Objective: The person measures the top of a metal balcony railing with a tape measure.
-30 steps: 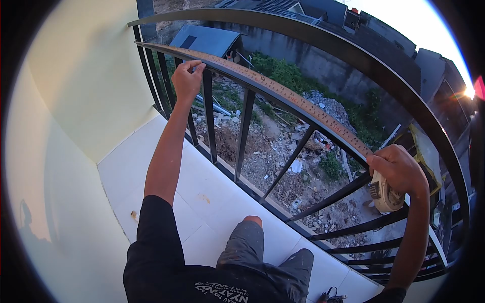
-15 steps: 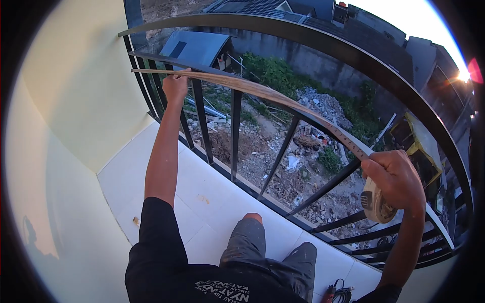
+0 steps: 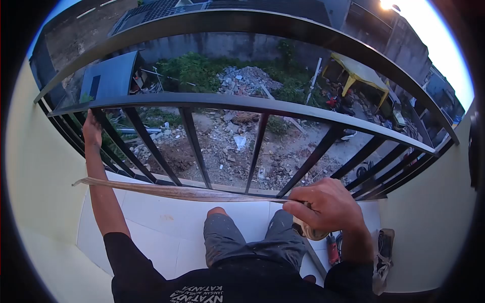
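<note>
R hand [image 3: 327, 204]: tape case [image 3: 315, 233], blade [image 3: 194, 192] out

Tape measure [image 3: 311, 232] in right hand [image 3: 328, 204] | tape blade [image 3: 192, 193] leftward from it, across left forearm [image 3: 104, 204] | left hand [image 3: 92, 132] at left end of railing [image 3: 227, 101] | power tool [image 3: 332, 249] on floor [image 3: 151, 245], right of legs [image 3: 230, 237] | beyond railing: shed [image 3: 112, 76] at left, rubble mound [image 3: 247, 80] at centre, canopy [image 3: 361, 72] at right
</note>
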A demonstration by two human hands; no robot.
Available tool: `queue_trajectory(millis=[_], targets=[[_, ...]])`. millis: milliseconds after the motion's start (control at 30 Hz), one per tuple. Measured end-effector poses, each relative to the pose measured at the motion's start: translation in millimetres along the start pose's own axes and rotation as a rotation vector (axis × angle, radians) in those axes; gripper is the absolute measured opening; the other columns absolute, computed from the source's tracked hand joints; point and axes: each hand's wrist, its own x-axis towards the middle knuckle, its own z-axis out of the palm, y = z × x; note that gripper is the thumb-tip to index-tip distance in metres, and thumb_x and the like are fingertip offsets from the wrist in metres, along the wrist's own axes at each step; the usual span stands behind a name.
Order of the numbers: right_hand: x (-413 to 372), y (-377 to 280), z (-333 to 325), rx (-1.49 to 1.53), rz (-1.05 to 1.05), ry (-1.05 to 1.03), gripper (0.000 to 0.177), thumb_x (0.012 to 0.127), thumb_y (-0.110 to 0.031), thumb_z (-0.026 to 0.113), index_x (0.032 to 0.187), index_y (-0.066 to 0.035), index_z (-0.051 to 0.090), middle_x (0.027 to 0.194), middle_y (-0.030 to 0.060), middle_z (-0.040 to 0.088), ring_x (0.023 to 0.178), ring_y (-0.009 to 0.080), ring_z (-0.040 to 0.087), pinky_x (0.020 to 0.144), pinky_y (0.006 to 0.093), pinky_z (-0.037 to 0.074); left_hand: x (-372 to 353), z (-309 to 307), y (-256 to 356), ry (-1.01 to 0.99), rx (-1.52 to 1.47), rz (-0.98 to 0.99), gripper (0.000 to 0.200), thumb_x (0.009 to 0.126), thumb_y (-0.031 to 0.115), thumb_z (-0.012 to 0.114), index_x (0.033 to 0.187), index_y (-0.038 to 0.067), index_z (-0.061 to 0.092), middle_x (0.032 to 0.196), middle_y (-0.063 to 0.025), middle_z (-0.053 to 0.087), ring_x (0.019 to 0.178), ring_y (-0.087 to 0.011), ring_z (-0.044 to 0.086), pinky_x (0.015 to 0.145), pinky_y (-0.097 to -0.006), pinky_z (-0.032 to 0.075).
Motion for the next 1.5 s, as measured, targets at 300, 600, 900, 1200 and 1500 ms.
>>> queue_trajectory(millis=[300, 600, 900, 1200, 1500], targets=[[-33.0, 38.4, 64.6, 0.115, 0.077, -0.047, 0.038, 0.094, -0.041, 0.051, 0.085, -0.010, 0.070, 0.065, 0.0141, 0.064, 0.063, 0.0345, 0.063, 0.058, 0.0440, 0.047, 43.0, -31.0, -22.8, -0.120, -0.264, 0.103, 0.039, 0.104, 0.030, 0.039, 0.123, 0.000, 0.055, 0.108, -0.0124, 0.063, 0.100, -0.0226, 0.060, 0.091, -0.0332, 0.047], [-66.4, 68.0, 114.1, 0.284, 0.109, -0.130, 0.035, 0.092, -0.042, 0.055, 0.092, -0.012, 0.072, 0.074, 0.0125, 0.067, 0.069, 0.0352, 0.064, 0.063, 0.0417, 0.049, 27.1, -7.4, -22.8, -0.124, -0.296, 0.172, 0.037, 0.103, 0.032, 0.040, 0.115, 0.002, 0.058, 0.103, -0.0093, 0.064, 0.094, -0.0210, 0.060, 0.085, -0.0329, 0.048], [-75.8, 64.3, 131.7, 0.497, 0.287, -0.195, 0.031, 0.089, -0.028, 0.059, 0.088, 0.000, 0.072, 0.063, 0.0105, 0.065, 0.054, 0.0162, 0.058, 0.055, 0.0309, 0.047, -5.4, 30.6, -10.1, 0.004, -0.153, 0.227, 0.035, 0.102, 0.036, 0.040, 0.102, 0.008, 0.060, 0.086, -0.0068, 0.062, 0.080, -0.0197, 0.058, 0.079, -0.0345, 0.045], [-46.6, 55.9, 93.2, 0.377, 0.060, -0.232, 0.033, 0.094, -0.028, 0.052, 0.087, 0.001, 0.066, 0.062, 0.0082, 0.057, 0.060, 0.0171, 0.055, 0.054, 0.0332, 0.042, -11.4, 35.8, -7.5, 0.046, -0.160, 0.202, 0.038, 0.101, 0.039, 0.043, 0.100, 0.007, 0.061, 0.083, -0.0058, 0.061, 0.079, -0.0183, 0.057, 0.078, -0.0339, 0.045], [-9.5, 55.2, 124.7, 0.870, 0.153, -0.908, 0.036, 0.095, -0.033, 0.053, 0.081, -0.003, 0.069, 0.065, 0.0013, 0.062, 0.060, 0.0140, 0.057, 0.057, 0.0298, 0.044, -13.9, 35.1, -3.0, 0.021, -0.167, 0.174, 0.038, 0.099, 0.042, 0.045, 0.102, 0.008, 0.062, 0.084, -0.0058, 0.062, 0.080, -0.0169, 0.058, 0.078, -0.0322, 0.045]])
